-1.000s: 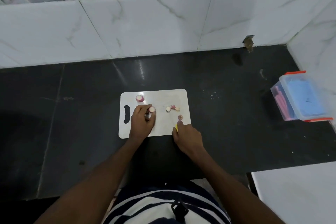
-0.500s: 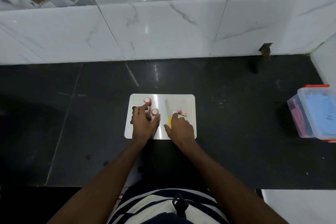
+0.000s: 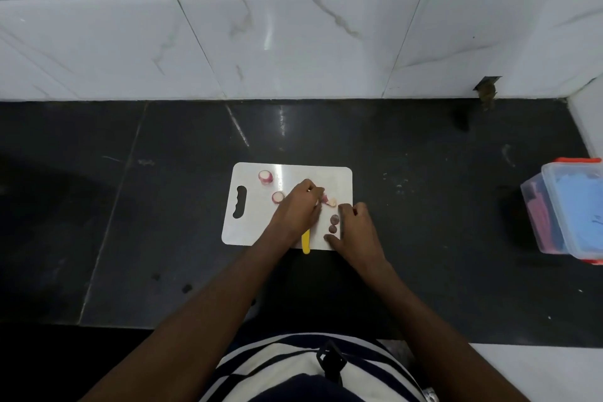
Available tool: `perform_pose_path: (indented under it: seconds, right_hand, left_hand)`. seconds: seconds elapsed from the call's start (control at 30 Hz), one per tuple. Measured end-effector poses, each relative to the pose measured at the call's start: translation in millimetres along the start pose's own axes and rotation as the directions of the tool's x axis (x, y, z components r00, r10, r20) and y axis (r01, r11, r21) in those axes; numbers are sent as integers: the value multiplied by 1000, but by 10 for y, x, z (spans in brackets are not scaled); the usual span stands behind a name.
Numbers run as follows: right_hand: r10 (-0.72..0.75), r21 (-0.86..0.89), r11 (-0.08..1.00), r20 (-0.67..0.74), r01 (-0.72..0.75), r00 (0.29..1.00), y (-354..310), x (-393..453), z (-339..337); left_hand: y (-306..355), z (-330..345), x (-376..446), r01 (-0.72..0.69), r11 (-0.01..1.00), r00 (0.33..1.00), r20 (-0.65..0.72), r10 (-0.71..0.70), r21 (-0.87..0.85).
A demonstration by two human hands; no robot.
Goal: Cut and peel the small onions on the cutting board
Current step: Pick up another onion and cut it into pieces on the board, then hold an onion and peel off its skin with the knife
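I see 2 cut onions (image 3: 271, 186) far-left on the cutting board (image 3: 249, 225). Left hand (image 3: 298, 209) pinches a peel scrap (image 3: 329, 200); right hand (image 3: 355, 228) curled, grasp unclear; yellow handle (image 3: 305, 242) between.

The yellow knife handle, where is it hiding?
In the head view the yellow knife handle pokes out under the left hand, over the near edge of the white cutting board, left of two dark onion pieces.
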State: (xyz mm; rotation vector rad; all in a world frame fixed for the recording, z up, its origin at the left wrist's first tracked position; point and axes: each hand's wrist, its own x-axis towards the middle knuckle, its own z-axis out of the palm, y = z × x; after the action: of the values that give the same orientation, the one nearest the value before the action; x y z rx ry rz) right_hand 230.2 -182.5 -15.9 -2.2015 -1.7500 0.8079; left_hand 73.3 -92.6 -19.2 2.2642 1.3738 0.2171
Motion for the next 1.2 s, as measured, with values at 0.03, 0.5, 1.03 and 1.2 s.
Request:
perform_pose_path:
  seconds: [0.03,0.5,1.03,1.2]
  right_hand:
    - [12,14,1000,19,-12,1000,6,-1,6]
    - [27,202,979,-173,9,985,-156,449,-80]
    - [65,-54,997,54,-62,996,-778,232,320]
    - [1,-191,982,-1,-2,1000,-832,198,364]
  left_hand:
    - [19,24,16,13,1000,1000,4,-13,22]
    - [-183,-164,-95,55,950,978,-178,-114,-306]
    - [-556,-198,-478,288,934,918,-215,-332,-213]
    - [-593,-124,-573,219,888,923,-208,-323,-404]
